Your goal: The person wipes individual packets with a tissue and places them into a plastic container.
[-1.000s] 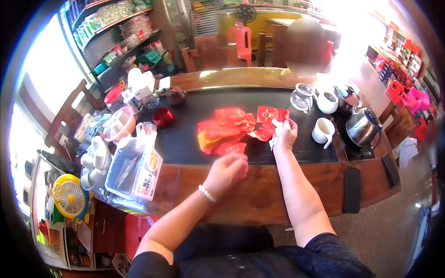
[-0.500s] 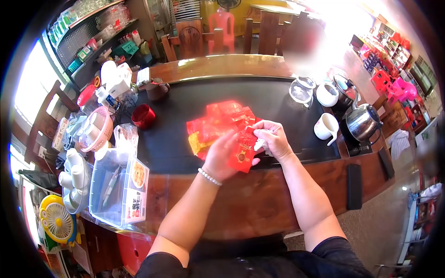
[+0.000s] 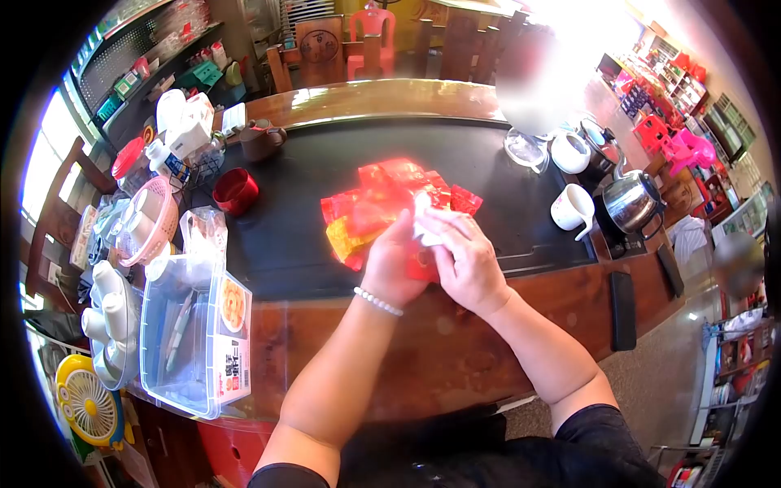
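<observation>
A pile of shiny red packets (image 3: 390, 183), with a yellow-orange packet (image 3: 351, 236) at its left side, lies on the black tabletop. Just in front of it my left hand (image 3: 392, 256) grips a red packet (image 3: 421, 265), which is partly hidden by both hands. My right hand (image 3: 468, 259) is closed on a crumpled white tissue (image 3: 423, 221) and lies against the red packet, close to the left fingers. Some of the left fingers are out of sight under the packet.
On the left stand a clear plastic box (image 3: 183, 342), a pink basket (image 3: 154, 220) and a red cup (image 3: 236, 192). To the right are a white mug (image 3: 572, 209), a steel kettle (image 3: 633, 202) and a glass pitcher (image 3: 527, 150). A black oblong object (image 3: 622, 311) lies near the front edge.
My right hand has moved left with the tissue, from the packet's right edge onto its upper part. The hands are now together, and the camera view has shifted slightly.
</observation>
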`<action>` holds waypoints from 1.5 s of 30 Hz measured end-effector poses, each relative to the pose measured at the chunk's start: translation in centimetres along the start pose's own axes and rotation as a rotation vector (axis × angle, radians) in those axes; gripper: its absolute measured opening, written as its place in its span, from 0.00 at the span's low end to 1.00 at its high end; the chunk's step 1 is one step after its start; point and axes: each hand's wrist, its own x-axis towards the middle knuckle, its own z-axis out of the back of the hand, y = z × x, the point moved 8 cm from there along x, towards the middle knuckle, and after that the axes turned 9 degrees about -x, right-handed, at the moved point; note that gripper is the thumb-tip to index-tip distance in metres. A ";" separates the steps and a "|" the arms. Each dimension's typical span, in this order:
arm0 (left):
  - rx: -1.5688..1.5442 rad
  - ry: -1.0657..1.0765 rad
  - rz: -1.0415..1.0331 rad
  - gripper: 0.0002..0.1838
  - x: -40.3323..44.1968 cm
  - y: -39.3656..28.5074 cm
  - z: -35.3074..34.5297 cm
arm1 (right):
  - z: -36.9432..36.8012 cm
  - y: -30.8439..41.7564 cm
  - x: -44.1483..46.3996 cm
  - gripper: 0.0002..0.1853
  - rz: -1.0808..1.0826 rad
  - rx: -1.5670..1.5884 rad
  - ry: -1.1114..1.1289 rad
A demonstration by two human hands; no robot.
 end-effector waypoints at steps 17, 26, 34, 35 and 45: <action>0.106 0.078 0.068 0.20 -0.1 1.0 0.7 | 1.6 -1.4 0.6 0.10 0.014 0.014 -0.160; 0.097 0.038 0.010 0.21 -0.3 1.2 -0.2 | 1.1 -3.0 0.3 0.13 -0.100 -0.103 -0.058; 0.046 0.150 0.033 0.22 0.0 0.6 0.5 | 0.7 1.1 0.3 0.12 0.088 0.073 -0.059; -0.059 0.311 0.100 0.22 -0.2 0.9 -0.5 | 0.0 1.6 0.1 0.12 0.090 0.099 0.043; -0.058 0.188 -0.027 0.24 -0.5 -0.7 -1.5 | -0.3 2.1 0.0 0.11 0.163 0.255 0.222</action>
